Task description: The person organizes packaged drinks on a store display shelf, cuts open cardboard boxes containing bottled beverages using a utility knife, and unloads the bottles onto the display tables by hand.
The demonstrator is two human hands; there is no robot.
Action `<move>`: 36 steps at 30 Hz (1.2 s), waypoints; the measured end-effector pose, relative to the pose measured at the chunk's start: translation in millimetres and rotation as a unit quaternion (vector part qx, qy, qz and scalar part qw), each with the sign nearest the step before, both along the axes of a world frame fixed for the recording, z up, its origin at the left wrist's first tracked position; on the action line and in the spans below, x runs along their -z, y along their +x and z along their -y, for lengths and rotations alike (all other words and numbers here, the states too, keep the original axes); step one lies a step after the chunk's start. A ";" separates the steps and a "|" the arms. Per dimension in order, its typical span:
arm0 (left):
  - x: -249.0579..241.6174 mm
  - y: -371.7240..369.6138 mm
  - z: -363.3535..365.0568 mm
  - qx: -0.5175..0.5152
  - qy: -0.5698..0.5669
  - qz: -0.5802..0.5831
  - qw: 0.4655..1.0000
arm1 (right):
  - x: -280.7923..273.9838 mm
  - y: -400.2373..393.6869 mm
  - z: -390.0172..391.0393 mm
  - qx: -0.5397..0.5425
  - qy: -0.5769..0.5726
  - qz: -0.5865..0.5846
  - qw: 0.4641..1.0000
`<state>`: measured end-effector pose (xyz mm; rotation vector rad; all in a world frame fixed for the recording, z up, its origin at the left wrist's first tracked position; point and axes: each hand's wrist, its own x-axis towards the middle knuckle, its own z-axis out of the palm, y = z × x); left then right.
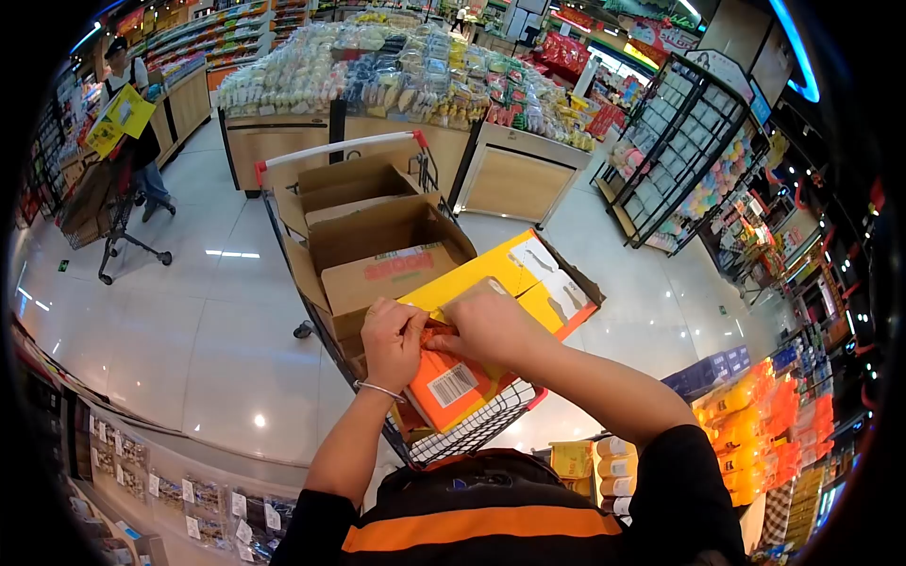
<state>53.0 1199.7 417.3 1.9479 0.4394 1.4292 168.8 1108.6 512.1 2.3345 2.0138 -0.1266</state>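
Observation:
An orange and yellow cardboard box with a barcode label lies tilted across the near end of a shopping cart. My left hand pinches the box's edge at a torn-looking opening, and a thin bracelet is on that wrist. Right beside it, my right hand is closed on the same edge, thumb toward the opening. Something reddish shows between the two hands; its details are too small to tell. Beyond them, an open brown carton sits in the cart.
Display counters heaped with packaged goods stand ahead. At the left, a person holds a yellow sheet near another cart. A black rack is at the right. Orange packages stand near my right elbow.

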 end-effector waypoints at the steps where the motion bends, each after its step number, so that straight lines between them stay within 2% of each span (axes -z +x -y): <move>1: 0.1 1.1 0.5 0.000 -0.002 0.011 1.000 | 2.3 0.8 -2.7 -0.002 0.000 0.004 1.000; 3: 2.3 1.1 2.3 -0.001 -0.004 0.021 1.000 | 8.4 1.4 -10.2 -0.015 0.049 0.005 0.999; 7: 3.2 -1.3 3.0 -0.008 -0.012 0.042 0.999 | 8.5 6.7 -16.5 -0.094 0.021 0.034 0.995; 9: 6.8 -2.5 5.8 -0.013 -0.023 0.055 0.998 | 5.4 -4.5 -5.7 -0.146 0.140 -0.035 0.979; 11: 9.4 -8.4 6.2 -0.002 -0.015 0.104 0.994 | -5.4 -14.9 -4.4 -0.137 0.121 -0.005 0.983; 13: 7.9 -7.1 3.7 0.006 -0.028 0.098 0.995 | -6.0 -12.4 -9.7 -0.115 0.059 0.002 0.992; 15: 2.9 -4.2 -3.6 0.038 -0.050 0.035 0.997 | 5.5 3.2 -11.4 -0.113 0.075 -0.035 0.990; 17: -2.3 -0.6 -9.0 0.035 -0.052 0.007 0.998 | 8.1 15.6 -6.9 -0.075 0.037 -0.008 0.996; 19: 3.8 0.6 -20.2 -0.002 -0.029 -0.104 0.994 | 9.4 18.0 -5.7 -0.103 0.000 0.023 0.994; 21: 11.6 0.6 -23.0 0.022 -0.041 -0.087 0.995 | 15.8 21.7 -7.1 -0.130 0.030 -0.027 0.991; 23: 18.8 0.2 -13.2 0.021 -0.126 0.027 0.991 | 14.3 23.1 -0.5 -0.203 0.111 -0.095 0.968; 25: 19.2 -0.4 -2.1 0.033 -0.133 0.107 0.985 | 17.1 19.1 4.1 -0.239 0.154 -0.133 0.949; 27: 14.4 1.4 13.1 0.021 -0.154 0.232 0.960 | 2.6 -10.7 6.1 -0.259 0.131 -0.202 0.935; 28: 13.9 1.2 13.6 0.022 -0.159 0.226 0.961 | 3.9 -7.6 5.8 -0.255 0.129 -0.208 0.935; 30: 14.2 1.5 12.8 0.025 -0.168 0.237 0.957 | 2.7 2.6 3.2 -0.234 0.035 -0.194 0.952; 31: 14.5 1.4 11.6 0.024 -0.172 0.232 0.957 | 1.7 11.1 3.3 -0.232 0.032 -0.200 0.951; 33: 12.6 -0.1 4.1 0.043 -0.185 0.233 0.954 | -0.9 35.6 5.9 -0.258 0.154 -0.180 0.937; 34: 16.1 -2.1 -0.4 0.076 -0.205 0.237 0.946 | 3.4 42.4 14.8 -0.263 0.155 -0.184 0.935; 35: 14.4 -5.3 -4.2 0.069 -0.203 0.236 0.948 | 7.7 45.6 26.1 -0.228 0.157 -0.103 0.955; 36: 10.8 -8.3 -10.0 0.118 -0.194 0.172 0.959 | 11.6 48.0 31.1 -0.191 0.159 -0.021 0.968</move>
